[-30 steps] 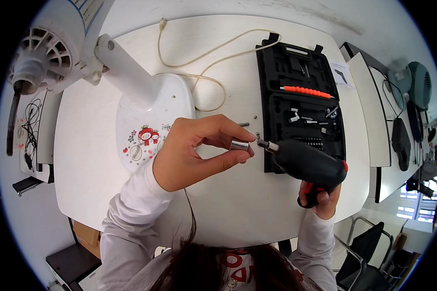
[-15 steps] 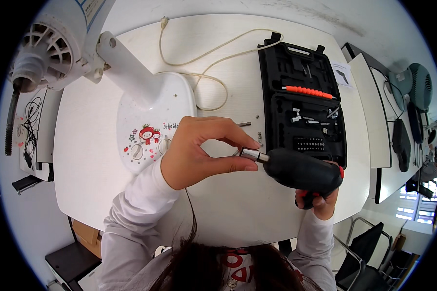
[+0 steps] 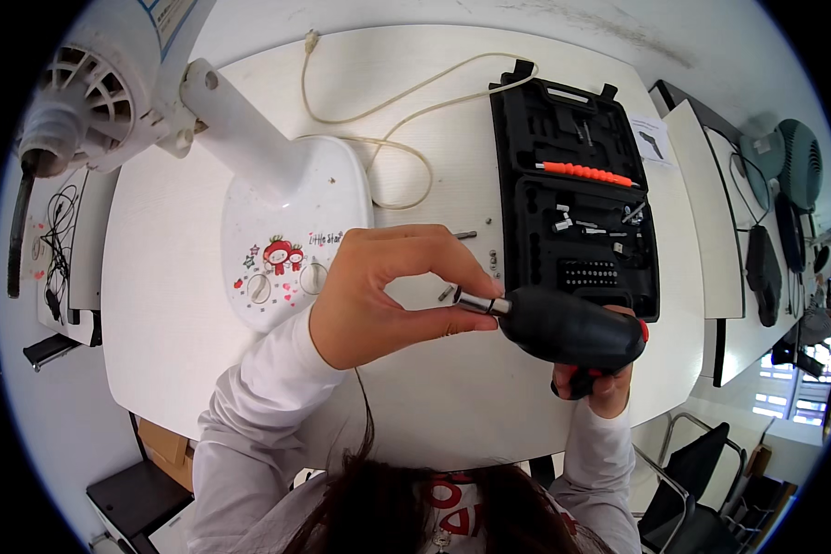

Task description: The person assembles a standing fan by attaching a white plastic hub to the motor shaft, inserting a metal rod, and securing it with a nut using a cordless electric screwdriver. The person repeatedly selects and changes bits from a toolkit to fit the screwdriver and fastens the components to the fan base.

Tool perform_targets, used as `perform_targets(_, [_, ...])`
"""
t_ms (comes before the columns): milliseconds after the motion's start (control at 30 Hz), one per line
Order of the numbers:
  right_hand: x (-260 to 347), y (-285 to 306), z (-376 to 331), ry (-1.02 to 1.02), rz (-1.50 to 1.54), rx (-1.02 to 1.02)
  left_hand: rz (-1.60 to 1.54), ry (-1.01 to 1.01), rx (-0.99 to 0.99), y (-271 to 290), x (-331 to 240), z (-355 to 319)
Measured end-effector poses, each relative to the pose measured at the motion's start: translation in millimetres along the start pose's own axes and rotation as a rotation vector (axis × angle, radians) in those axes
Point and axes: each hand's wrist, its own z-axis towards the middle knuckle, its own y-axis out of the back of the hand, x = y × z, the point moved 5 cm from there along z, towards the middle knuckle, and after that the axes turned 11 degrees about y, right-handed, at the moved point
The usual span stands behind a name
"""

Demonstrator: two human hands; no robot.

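Observation:
My right hand (image 3: 611, 390) grips the handle of a black cordless screwdriver (image 3: 572, 325) with red accents, held level over the table with its nose to the left. The fingers of my left hand (image 3: 365, 295) are closed in a pinch at the nose, thumb below and index finger above. Between them is a shiny metal bit holder (image 3: 477, 303) sticking out of the screwdriver. A small grey metal piece (image 3: 446, 293) shows just beyond its free end; whether it touches the holder, I cannot tell. My left forearm passes in front of a white fan base (image 3: 295, 208) with knobs and cartoon prints.
An open black tool case (image 3: 517, 208) holds bits, sockets and an orange flexible shaft (image 3: 586, 174). Small metal parts (image 3: 493, 258) lie beside it. A beige cord (image 3: 415, 106) loops across the white table (image 3: 452, 388). The fan's motor head (image 3: 88, 102) rises at upper left.
The screwdriver and right hand have shifted slightly left. My left fingertips have slid toward the screwdriver's nose, so more of the metal bit holder shows.

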Motion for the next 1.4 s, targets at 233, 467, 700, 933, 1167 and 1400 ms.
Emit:
perform_targets(233, [-2, -3, 2, 0.005, 0.011, 0.004, 0.094, -0.117, 0.018, 0, -5, -1])
perform_targets(467, [0, -5, 5, -0.012, 0.018, 0.009, 0.038, -0.025, 0.0, -2, -4, 1])
perform_targets(700, [-3, -6, 3, -0.041, 0.011, -0.018, 0.006, 0.021, 0.049, -2, 3, 1])
perform_targets(933, [-4, 21, -11, 0.151, 0.154, -0.023, 0.24, 0.154, -0.16, 11, 11, -4])
perform_targets(1167, [-2, 51, -48, 0.404, 0.413, -0.205, 1.057, 0.235, -0.108, -51, 77, -18])
perform_targets(1400, [-2, 45, -68, 0.333, 0.207, -0.266, 0.43, 0.344, -0.002, -28, 85, -25])
